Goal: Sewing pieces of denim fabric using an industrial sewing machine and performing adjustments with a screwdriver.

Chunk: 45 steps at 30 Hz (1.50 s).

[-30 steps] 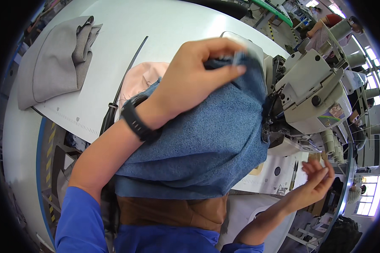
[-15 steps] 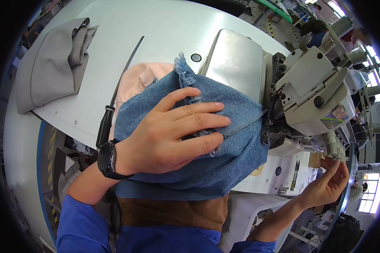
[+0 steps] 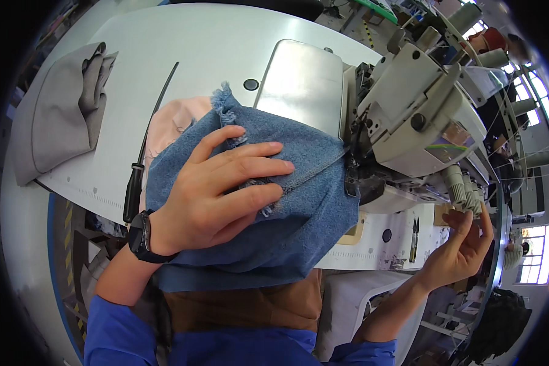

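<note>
Left grip (image 3: 216,189) spread on denim (image 3: 314,207), grasping nothing; right grip (image 3: 460,247) pinching dials (image 3: 468,193): best hold cloth steady, adjust in small increments.

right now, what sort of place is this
Likely a garment workshop: a sewing machine with denim up against it, thread spools beyond, and folded grey cloth on the table.

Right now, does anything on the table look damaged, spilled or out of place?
The denim has a ragged edge with loose threads, partly under the left hand. It looks odd against the smoother denim around it, though I cannot tell whether it is damage. I see no spill on the table.
</note>
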Tool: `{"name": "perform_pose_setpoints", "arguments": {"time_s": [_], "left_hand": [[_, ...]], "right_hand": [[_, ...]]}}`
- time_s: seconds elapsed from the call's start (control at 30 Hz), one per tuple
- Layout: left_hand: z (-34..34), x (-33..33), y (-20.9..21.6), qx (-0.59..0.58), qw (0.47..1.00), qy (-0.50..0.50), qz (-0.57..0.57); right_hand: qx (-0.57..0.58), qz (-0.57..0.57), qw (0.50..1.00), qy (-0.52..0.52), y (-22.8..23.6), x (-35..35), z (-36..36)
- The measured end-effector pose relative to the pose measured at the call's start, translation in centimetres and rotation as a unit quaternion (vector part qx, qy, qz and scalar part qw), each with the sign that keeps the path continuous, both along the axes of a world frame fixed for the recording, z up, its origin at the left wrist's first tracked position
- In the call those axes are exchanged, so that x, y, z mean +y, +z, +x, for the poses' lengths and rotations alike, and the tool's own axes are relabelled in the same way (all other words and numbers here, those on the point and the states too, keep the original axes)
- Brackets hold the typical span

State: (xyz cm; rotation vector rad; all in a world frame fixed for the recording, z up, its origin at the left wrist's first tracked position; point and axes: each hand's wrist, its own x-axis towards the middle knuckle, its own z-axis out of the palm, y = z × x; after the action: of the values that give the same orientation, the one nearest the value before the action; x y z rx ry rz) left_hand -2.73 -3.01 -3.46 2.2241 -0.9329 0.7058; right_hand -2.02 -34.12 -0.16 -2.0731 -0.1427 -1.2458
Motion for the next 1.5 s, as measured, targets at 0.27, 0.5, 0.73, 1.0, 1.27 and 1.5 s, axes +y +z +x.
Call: {"name": "perform_pose_setpoints", "arguments": {"time_s": [0.27,0.5,0.73,1.0,1.27,1.5], "left_hand": [[-0.1,-0.1,0.4,0.011,1.000,0.000,0.008],[-0.4,-0.7,0.7,0.113,0.983,0.032,-0.141],[0.4,-1.0,1.0,0.281,0.886,0.049,-0.366],[0.0,-1.4,0.9,0.269,0.881,0.041,-0.387],[-0.2,-1.3,0.8,0.271,0.881,0.045,-0.385],[-0.7,-0.8,0.3,0.228,0.899,0.105,-0.358]], "right_hand": [[-0.009,0.070,0.996,0.047,-0.5,0.2,-1.8],[0.343,0.299,0.833,0.315,-4.3,6.8,-4.5],[0.407,0.456,0.677,0.410,-5.6,8.6,-5.8],[0.365,0.501,0.661,0.422,-6.4,8.2,-5.6],[0.382,0.494,0.684,0.376,-6.4,7.7,-5.9],[0.369,0.361,0.800,0.305,-5.3,7.4,-5.3]]}}
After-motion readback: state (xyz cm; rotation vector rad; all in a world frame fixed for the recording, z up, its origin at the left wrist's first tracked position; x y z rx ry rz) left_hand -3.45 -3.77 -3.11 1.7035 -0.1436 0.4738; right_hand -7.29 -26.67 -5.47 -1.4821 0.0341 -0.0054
